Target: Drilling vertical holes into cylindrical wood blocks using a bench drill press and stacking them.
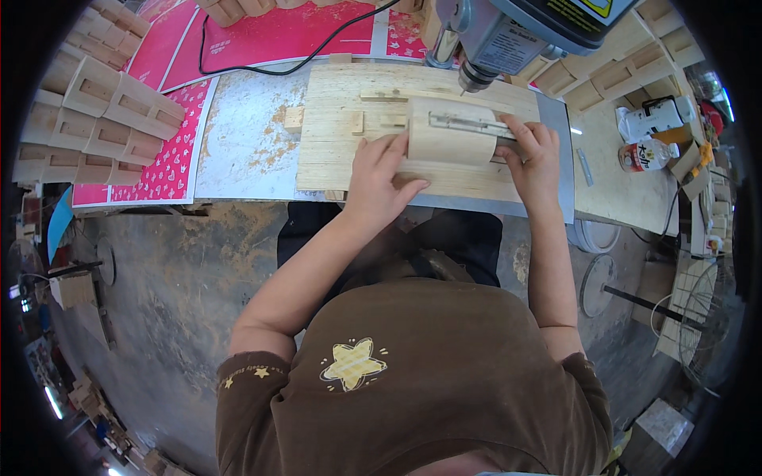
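A pale wooden block with a curved top point(448, 143) rests on a plywood board point(333, 166) in front of me. My left hand point(381, 178) grips its left end, the fingers at the end and the thumb stretched along the near side. Across the top lies a slim, slotted greyish strip point(468, 124); whether it is a separate piece cannot be made out. At the block's right end my right hand point(533, 155) is closed, thumb and fingers pinching the strip's end. Just behind the block hangs a drill press chuck point(476, 75) with a thin bit pointing down.
Small wooden strips point(385, 95) lie on the board. Stacked wooden pieces point(119, 111) stand at the left on pink patterned sheeting point(178, 170). A black cable point(262, 73) crosses the back. On the right are a plastic bottle point(647, 156) and a marker-like tool point(585, 168).
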### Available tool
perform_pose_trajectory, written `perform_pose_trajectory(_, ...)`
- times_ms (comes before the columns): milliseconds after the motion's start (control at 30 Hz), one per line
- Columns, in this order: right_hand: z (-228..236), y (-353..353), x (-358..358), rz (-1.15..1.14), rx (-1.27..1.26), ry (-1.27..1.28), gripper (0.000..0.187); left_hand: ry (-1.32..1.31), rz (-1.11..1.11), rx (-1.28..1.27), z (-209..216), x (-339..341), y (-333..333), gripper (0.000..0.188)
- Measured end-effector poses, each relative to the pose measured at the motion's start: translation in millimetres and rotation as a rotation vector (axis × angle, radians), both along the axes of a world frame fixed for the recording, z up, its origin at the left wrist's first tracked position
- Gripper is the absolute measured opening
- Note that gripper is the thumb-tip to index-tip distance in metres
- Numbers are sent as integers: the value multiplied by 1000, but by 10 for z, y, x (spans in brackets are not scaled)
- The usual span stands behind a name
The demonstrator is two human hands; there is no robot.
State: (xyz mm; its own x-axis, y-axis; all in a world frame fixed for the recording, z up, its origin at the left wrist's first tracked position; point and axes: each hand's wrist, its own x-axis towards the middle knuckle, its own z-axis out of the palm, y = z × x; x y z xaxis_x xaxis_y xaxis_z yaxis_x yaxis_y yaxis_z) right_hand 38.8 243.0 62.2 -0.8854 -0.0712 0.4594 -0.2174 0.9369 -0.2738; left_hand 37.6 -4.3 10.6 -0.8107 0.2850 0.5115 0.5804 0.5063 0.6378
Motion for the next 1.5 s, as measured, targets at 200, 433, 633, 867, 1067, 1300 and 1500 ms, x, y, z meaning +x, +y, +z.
perform_pose_trajectory(200,-60,4,-378,7,5,87,50,55,226,-146,-97,-303,141,76)
perform_pose_trajectory(433,40,-54,-341,127,-141,71,47,90,192,-150,-179,-437,-96,68)
perform_pose_trajectory(633,1164,503,-668,152,-580,499,38,74,184,-156,-142,-456,-65,65)
perform_pose_trajectory(867,1697,16,-1007,314,-637,315,19,50,176,-162,-169,-450,-91,63)
perform_pose_trajectory(1067,1399,-158,-155,40,-249,409,25,67,195,-189,-181,-432,-132,62)
perform_pose_trajectory(1300,268,-217,-80,57,-363,434,8,98,179,-192,-171,-464,-76,62)
perform_pose_trajectory(1500,330,-195,-111,91,-323,487,6,73,203,-202,-148,-441,-86,54)
